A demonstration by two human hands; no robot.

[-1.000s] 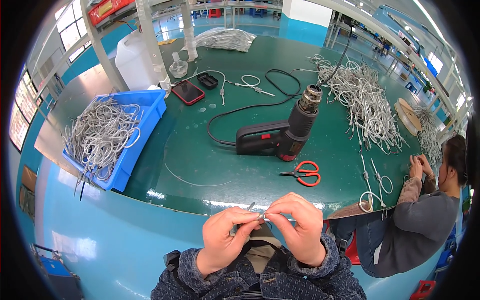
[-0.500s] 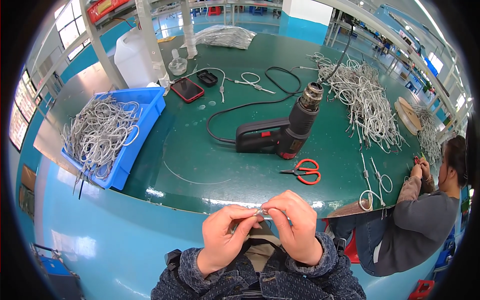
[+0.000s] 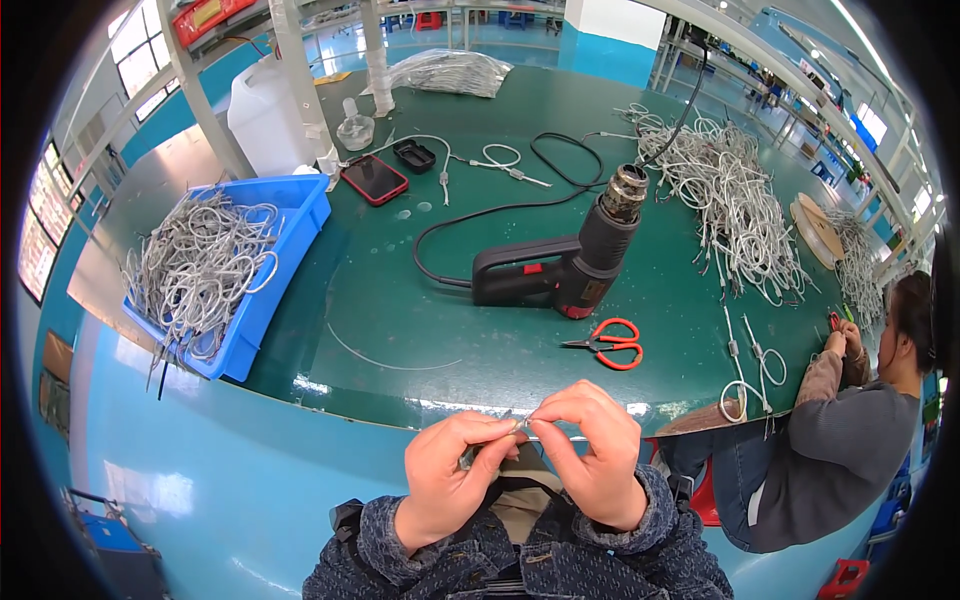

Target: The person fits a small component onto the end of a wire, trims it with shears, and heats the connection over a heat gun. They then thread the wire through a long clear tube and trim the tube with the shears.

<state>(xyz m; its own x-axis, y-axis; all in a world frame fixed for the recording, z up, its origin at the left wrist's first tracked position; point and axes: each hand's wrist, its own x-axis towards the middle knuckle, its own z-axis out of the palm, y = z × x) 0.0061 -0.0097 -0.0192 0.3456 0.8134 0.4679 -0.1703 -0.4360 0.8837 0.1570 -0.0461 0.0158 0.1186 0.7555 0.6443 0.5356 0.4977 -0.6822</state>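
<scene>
My left hand [image 3: 455, 462] and my right hand [image 3: 592, 450] meet just off the table's near edge, each with thumb and forefinger pinched. Between the fingertips is a thin, light cable end [image 3: 521, 425], gripped from both sides; its finer details are too small to make out. Beyond my hands, red-handled scissors [image 3: 615, 345] lie on the green table [image 3: 400, 310]. A black heat gun [image 3: 560, 265] rests behind them, nozzle pointing up and away. To the left a thin clear strand [image 3: 385, 364] curves along the tabletop.
At left, a blue bin [image 3: 262, 315] holds many grey cables. A large cable heap [image 3: 715, 190] covers the right side, near a spool [image 3: 816, 230]. A phone [image 3: 375, 180] and white jug [image 3: 268, 115] stand farther back. A co-worker [image 3: 845, 430] sits at right.
My right hand has shifted slightly to the right, its fingertips still pinching the cable end. My left hand has hardly moved.
</scene>
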